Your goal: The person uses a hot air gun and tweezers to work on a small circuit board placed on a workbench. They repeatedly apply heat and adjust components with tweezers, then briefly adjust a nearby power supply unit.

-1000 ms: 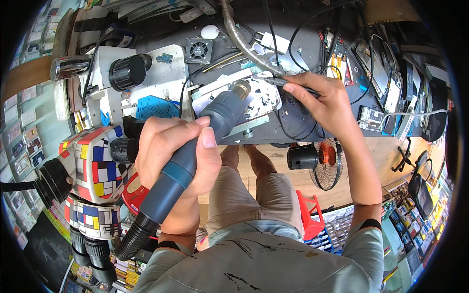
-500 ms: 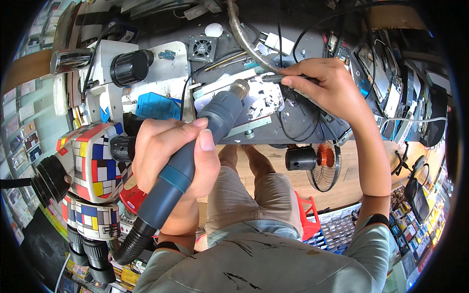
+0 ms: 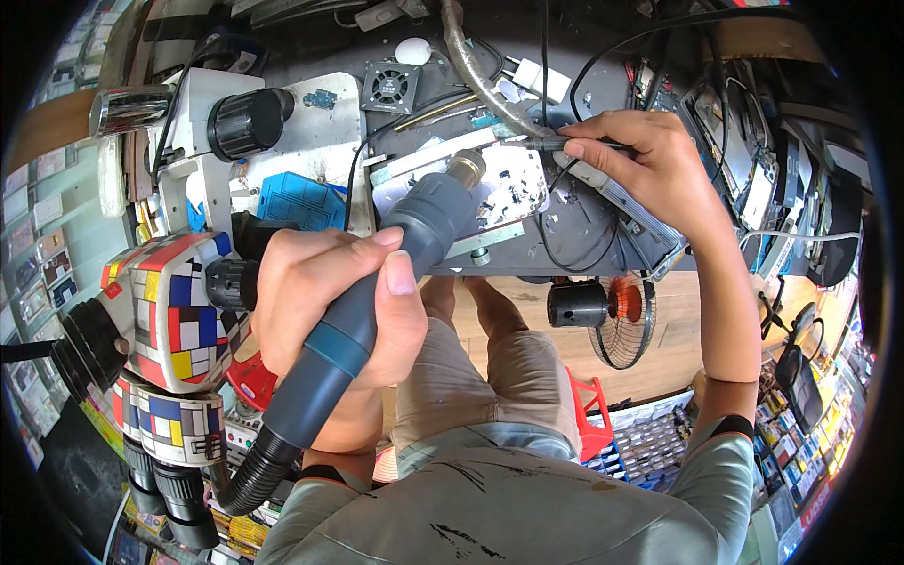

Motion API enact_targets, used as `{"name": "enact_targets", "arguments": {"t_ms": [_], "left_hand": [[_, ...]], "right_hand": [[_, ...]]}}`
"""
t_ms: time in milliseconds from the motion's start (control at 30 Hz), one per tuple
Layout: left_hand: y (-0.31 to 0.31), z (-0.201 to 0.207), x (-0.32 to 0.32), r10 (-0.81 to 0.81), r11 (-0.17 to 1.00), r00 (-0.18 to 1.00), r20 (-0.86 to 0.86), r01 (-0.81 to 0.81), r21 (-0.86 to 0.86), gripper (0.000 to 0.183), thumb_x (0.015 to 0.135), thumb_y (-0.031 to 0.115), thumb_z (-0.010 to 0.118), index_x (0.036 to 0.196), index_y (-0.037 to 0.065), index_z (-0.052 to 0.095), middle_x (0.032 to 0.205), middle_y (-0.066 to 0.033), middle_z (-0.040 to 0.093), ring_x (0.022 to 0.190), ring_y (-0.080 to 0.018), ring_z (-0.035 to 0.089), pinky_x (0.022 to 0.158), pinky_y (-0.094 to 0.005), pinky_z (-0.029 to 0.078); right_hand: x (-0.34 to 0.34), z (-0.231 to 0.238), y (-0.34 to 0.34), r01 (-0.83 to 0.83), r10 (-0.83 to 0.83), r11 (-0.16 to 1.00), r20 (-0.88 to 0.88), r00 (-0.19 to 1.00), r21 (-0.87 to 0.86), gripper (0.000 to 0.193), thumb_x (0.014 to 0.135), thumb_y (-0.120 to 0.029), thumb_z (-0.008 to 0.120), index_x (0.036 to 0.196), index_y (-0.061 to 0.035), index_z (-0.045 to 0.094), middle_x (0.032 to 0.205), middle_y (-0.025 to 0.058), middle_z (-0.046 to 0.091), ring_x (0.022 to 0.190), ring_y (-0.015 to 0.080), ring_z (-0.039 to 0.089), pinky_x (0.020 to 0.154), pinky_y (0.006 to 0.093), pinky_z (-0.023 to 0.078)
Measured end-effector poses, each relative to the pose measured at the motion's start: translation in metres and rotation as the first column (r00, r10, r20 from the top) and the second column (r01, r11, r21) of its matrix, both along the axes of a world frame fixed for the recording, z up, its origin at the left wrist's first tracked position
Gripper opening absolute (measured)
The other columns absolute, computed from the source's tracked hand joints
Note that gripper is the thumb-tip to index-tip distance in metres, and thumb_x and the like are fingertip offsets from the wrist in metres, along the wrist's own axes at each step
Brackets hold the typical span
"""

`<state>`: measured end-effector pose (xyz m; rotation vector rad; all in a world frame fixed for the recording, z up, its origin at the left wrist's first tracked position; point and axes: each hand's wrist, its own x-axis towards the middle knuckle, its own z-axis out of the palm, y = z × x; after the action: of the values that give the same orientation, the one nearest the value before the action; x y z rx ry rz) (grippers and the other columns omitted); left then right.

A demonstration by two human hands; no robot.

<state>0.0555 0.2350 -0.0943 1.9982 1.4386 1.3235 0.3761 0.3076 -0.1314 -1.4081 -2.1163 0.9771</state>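
My left hand (image 3: pixel 297 292) is wrapped round the thick blue-grey handle of a hot air gun (image 3: pixel 363 297). A ribbed black hose leaves the gun's lower end, and its metal nozzle points up and to the right. Between thumb and fingers, my right hand (image 3: pixel 652 165) pinches a slim black pen-like tool (image 3: pixel 546 143), its thin tip toward the left. Nozzle and tip are apart, both over or beside a light board (image 3: pixel 513 193) scattered with small dark flakes. The gun hides part of this board and the white strip behind it.
A patterned microscope (image 3: pixel 179 315) stands at the left, by a blue tray (image 3: pixel 299 202). A small square fan (image 3: pixel 391 87) and a flexible metal tube (image 3: pixel 463 71) lie farther back. Cables cross the dark bench. Phone parts (image 3: pixel 753 188) crowd the right; a caged fan (image 3: pixel 626 320) is below.
My right hand has shifted slightly right with the slim tool. My left hand still holds the hot air gun in nearly the same place. The view has moved a little.
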Motion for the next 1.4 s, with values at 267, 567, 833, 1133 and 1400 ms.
{"name": "enact_targets", "arguments": {"t_ms": [267, 567, 833, 1133, 1400], "left_hand": [[-0.001, 0.001, -0.001, -0.002, 1.0, 1.0, -0.017, 0.001, -0.024, 0.019, 0.087, 0.011, 0.086, 0.1, 0.0, 0.077, 0.088, -0.0106, 0.074, 0.072, -0.0229, 0.066, 0.067, -0.0349, 0.055], [0.001, -0.002, -0.001, 0.018, 1.0, 1.0, -0.018, -0.019, -0.007, 0.019, 0.088, 0.011, 0.086, 0.1, 0.001, 0.076, 0.089, -0.0111, 0.076, 0.072, -0.0228, 0.067, 0.067, -0.0346, 0.056], [-0.002, -0.005, -0.001, 0.01, 1.0, 1.0, 0.002, -0.01, -0.029, 0.019, 0.087, 0.008, 0.085, 0.1, 0.001, 0.073, 0.092, -0.0128, 0.078, 0.073, -0.0226, 0.069, 0.068, -0.0343, 0.058], [-0.003, -0.003, -0.002, 0.003, 0.999, 1.0, 0.0, -0.003, -0.05, 0.02, 0.088, 0.008, 0.085, 0.101, 0.001, 0.073, 0.093, -0.0133, 0.078, 0.075, -0.023, 0.07, 0.071, -0.0351, 0.059], [-0.004, -0.001, -0.004, 0.007, 0.999, 1.0, -0.025, -0.008, -0.042, 0.019, 0.088, 0.008, 0.085, 0.101, 0.001, 0.073, 0.094, -0.0127, 0.078, 0.074, -0.0234, 0.068, 0.069, -0.0351, 0.057]], "right_hand": [[-0.005, -0.005, 0.005, -0.038, 0.039, 0.998, -0.013, 0.999, 0.049, 0.023, 0.098, -0.021, 0.086, 0.106, -0.0001, 0.084, 0.089, 0.0181, 0.08, 0.071, 0.0312, 0.074, 0.068, 0.0379, 0.059], [-0.008, -0.002, 0.017, -0.135, 0.134, 0.988, 0.016, 0.991, 0.078, 0.026, 0.098, -0.019, 0.086, 0.109, 0.0041, 0.083, 0.094, 0.0182, 0.082, 0.082, 0.0308, 0.079, 0.077, 0.0371, 0.061], [-0.008, -0.009, 0.025, -0.174, 0.174, 0.983, -0.006, 0.985, 0.061, 0.025, 0.098, -0.018, 0.085, 0.11, 0.0036, 0.084, 0.099, 0.0181, 0.083, 0.087, 0.0315, 0.079, 0.079, 0.0388, 0.061], [-0.008, -0.015, 0.029, -0.19, 0.193, 0.979, -0.034, 0.981, 0.073, 0.025, 0.098, -0.022, 0.086, 0.106, 0.0012, 0.084, 0.094, 0.0206, 0.081, 0.084, 0.038, 0.078, 0.077, 0.0423, 0.061], [-0.009, -0.018, 0.026, -0.186, 0.19, 0.98, -0.058, 0.98, 0.065, 0.025, 0.099, -0.023, 0.085, 0.107, 0.0007, 0.084, 0.095, 0.0199, 0.082, 0.085, 0.0373, 0.079, 0.078, 0.0423, 0.061]]}}
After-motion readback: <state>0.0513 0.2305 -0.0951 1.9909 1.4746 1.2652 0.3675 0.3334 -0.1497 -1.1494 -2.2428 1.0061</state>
